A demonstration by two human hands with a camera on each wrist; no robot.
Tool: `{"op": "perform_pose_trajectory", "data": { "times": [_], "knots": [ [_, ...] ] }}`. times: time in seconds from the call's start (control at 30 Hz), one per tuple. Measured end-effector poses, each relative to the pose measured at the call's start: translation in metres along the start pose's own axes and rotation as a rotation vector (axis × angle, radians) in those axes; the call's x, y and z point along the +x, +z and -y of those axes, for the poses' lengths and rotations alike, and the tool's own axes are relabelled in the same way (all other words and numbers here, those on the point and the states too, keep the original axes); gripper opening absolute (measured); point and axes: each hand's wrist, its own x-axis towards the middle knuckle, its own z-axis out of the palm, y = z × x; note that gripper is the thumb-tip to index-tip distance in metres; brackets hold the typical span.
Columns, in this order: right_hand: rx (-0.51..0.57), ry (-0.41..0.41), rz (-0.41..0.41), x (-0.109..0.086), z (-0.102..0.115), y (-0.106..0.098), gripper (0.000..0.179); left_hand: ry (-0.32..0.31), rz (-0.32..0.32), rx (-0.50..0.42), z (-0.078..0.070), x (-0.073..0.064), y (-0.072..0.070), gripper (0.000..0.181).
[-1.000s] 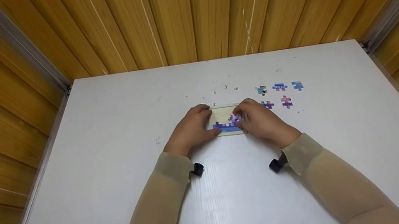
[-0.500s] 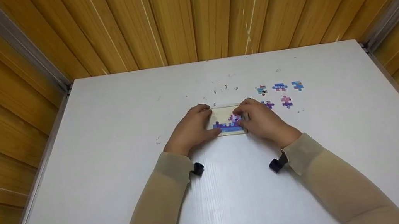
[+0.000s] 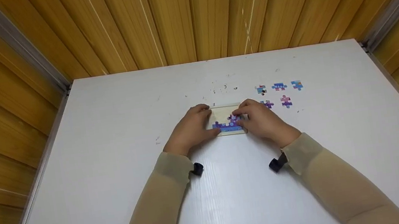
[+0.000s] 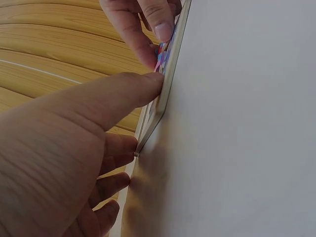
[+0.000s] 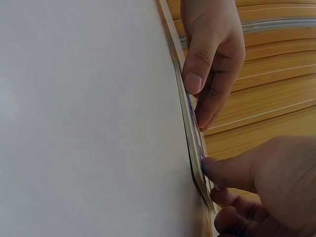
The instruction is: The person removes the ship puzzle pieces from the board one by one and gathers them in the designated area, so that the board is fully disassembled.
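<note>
A small pale wooden puzzle tray (image 3: 223, 113) lies on the white table, a row of blue and purple jigsaw pieces (image 3: 227, 128) along its near side. My left hand (image 3: 192, 128) grips its left side, the thumb on the near left corner and the fingers around the far left one. At the right part of the tray, my right hand (image 3: 263, 120) pinches a purple puzzle piece (image 3: 233, 117) between thumb and index finger, right at the row's upper edge. In the left wrist view, the left thumb (image 4: 133, 89) presses on the tray's rim. Right fingers partly hide the pinched piece.
Several loose jigsaw pieces (image 3: 286, 101) lie right of the tray, one partly behind the right hand. Small dark marks (image 3: 225, 87) dot the white table (image 3: 125, 110) beyond the tray. Wood-look panels (image 3: 170, 18) stand behind the table's far edge.
The purple puzzle piece has shifted and turned slightly in my right fingertips, looking darker now. My right thumb has moved up a little. The left hand and the tray hold still.
</note>
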Motion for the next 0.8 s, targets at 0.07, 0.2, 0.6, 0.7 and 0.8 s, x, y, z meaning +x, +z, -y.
{"op": "perform_pose_trajectory", "data": {
  "times": [0.07, 0.2, 0.6, 0.7, 0.8],
  "knots": [
    [-0.001, 0.000, 0.002, 0.0003, -0.0001, 0.0003, 0.039, -0.001, -0.001, -0.001, -0.0003, 0.0001, -0.0003, 0.082],
    [0.001, 0.004, 0.004, -0.0005, 0.0010, -0.0002, 0.037, -0.007, 0.000, -0.008, -0.0005, -0.0001, -0.0002, 0.082],
    [-0.019, 0.027, -0.005, -0.0017, 0.0013, -0.0039, 0.034, -0.010, 0.004, -0.031, -0.0008, -0.0008, -0.0002, 0.084],
    [-0.018, 0.036, -0.005, -0.0012, 0.0013, -0.0050, 0.034, -0.012, 0.007, -0.027, -0.0011, -0.0004, -0.0006, 0.084],
    [-0.019, 0.034, -0.007, -0.0007, 0.0005, -0.0055, 0.033, -0.016, 0.012, -0.027, -0.0011, -0.0003, -0.0005, 0.084]
  ]
}}
